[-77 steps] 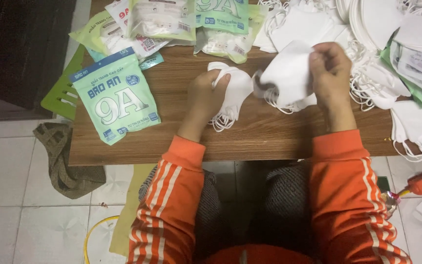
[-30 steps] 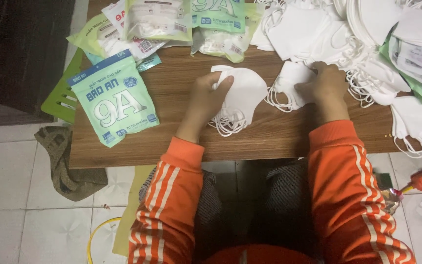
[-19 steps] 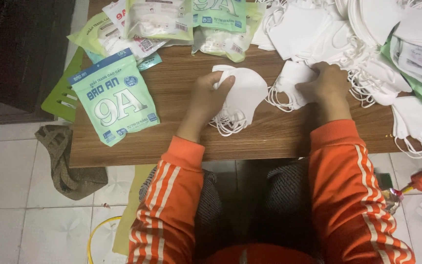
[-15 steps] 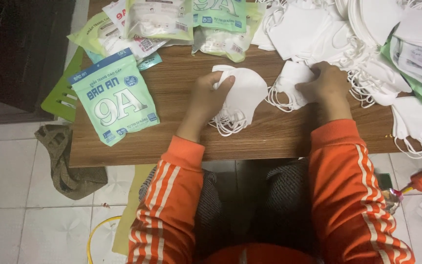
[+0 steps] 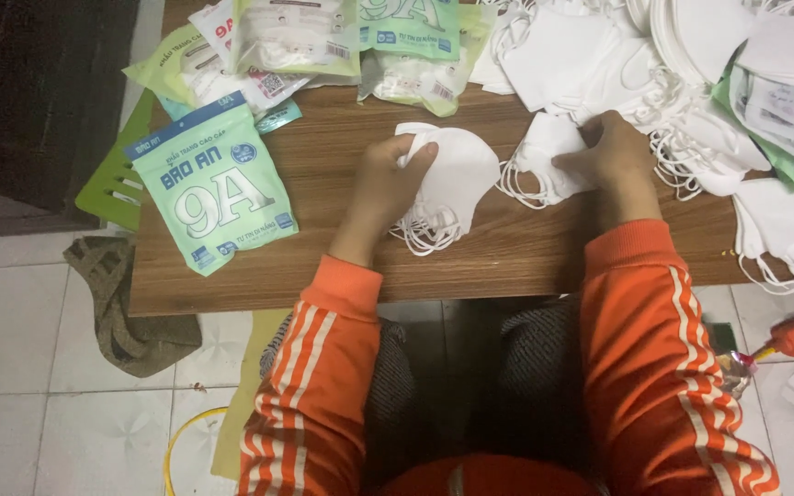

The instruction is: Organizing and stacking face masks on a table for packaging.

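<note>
My left hand (image 5: 395, 179) grips a small stack of white face masks (image 5: 457, 174), their ear loops dangling onto the brown wooden table (image 5: 323, 248). Over to the right, my right hand (image 5: 610, 152) is closed on another white mask (image 5: 544, 156) that lies at the edge of a big heap of white masks (image 5: 599, 55). Both arms wear orange sleeves with white stripes.
A light green mask pouch (image 5: 211, 195) lies flat at the table's left. Several more pouches (image 5: 323, 41), some filled, are piled at the back. More masks (image 5: 788, 220) and papers (image 5: 788, 106) crowd the right edge. A rag (image 5: 126, 308) lies on the tiled floor at left.
My right hand has lowered from holding a mask up in the air to the table, and now grips a mask at the edge of the heap. The left hand's stack barely moved.
</note>
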